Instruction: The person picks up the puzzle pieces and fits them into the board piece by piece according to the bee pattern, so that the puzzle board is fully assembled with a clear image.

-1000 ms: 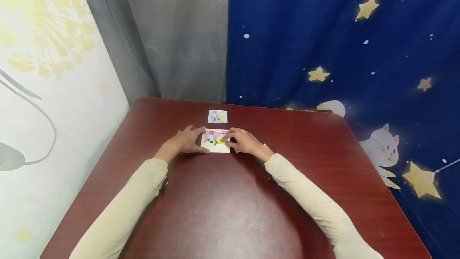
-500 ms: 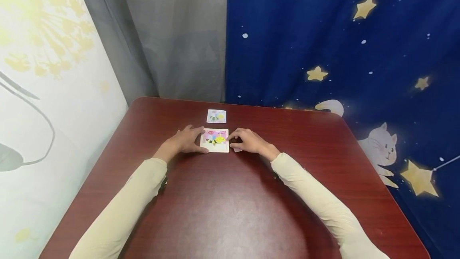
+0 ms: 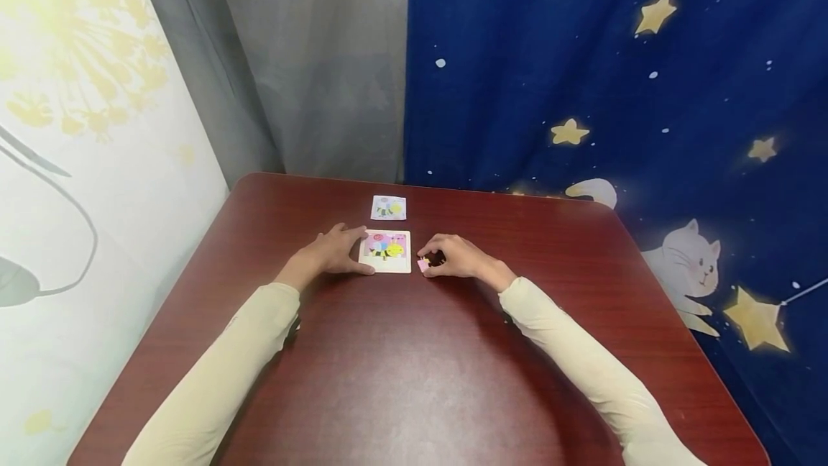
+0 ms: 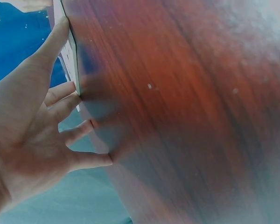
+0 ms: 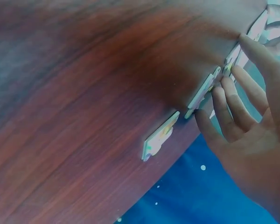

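Observation:
A jigsaw puzzle tray [image 3: 384, 266] with a pale frame lies flat on the table, showing a yellow-and-black bee on pink in its upper part and a bare pale strip below. My left hand [image 3: 331, 250] holds its left side, thumb at the near corner and fingers at the far corner; the left wrist view shows the spread fingertips touching tray and table. Just right of the tray, my right hand [image 3: 461, 256] pinches a pink puzzle piece [image 3: 423, 265] between thumb and forefinger, low at the table. More puzzle pieces [image 5: 200, 95] lie by its other fingers, partly hidden.
Beyond the tray lies a small picture card [image 3: 389, 208] with the same bee. Another loose puzzle piece [image 5: 159, 137] rests on the dark red table [image 3: 401, 365], apart from the right hand. A blue curtain [image 3: 504, 78] and a grey one hang behind the far edge.
My right hand has drawn back from the bee picture to the right and now has a pink puzzle piece between its fingertips. The left hand stays on the tray.

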Available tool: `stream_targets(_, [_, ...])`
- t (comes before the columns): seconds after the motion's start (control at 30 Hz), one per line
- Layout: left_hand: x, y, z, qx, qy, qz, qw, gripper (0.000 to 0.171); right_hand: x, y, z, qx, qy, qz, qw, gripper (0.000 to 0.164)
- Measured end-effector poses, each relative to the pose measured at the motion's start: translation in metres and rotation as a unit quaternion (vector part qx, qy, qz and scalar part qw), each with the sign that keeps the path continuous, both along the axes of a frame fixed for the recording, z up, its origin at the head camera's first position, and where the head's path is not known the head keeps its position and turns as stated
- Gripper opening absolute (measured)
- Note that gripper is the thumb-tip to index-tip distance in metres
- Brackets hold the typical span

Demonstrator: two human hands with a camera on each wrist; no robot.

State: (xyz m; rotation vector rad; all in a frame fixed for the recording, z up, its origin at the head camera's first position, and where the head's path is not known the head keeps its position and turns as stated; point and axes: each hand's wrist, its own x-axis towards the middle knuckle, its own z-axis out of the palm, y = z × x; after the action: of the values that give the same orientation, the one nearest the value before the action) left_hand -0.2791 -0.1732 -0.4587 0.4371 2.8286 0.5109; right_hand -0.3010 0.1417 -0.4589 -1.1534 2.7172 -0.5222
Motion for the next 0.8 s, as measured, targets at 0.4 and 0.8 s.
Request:
stream_targets(0.4, [-0.0016,0.0007,0.0009,-0.004,0.009,-0.005,0.9999,0.101,0.0027,0.0068,-0.0048,-0.023,0.011,0.007,1.0,0.038])
stream_targets(0.8, [0.0012,0.0023,0.0035,0.0,0.004,-0.003,1.0,0.098,0.0048,0.0017,-0.0046,-0.022,0.017,0.008,1.0,0.031])
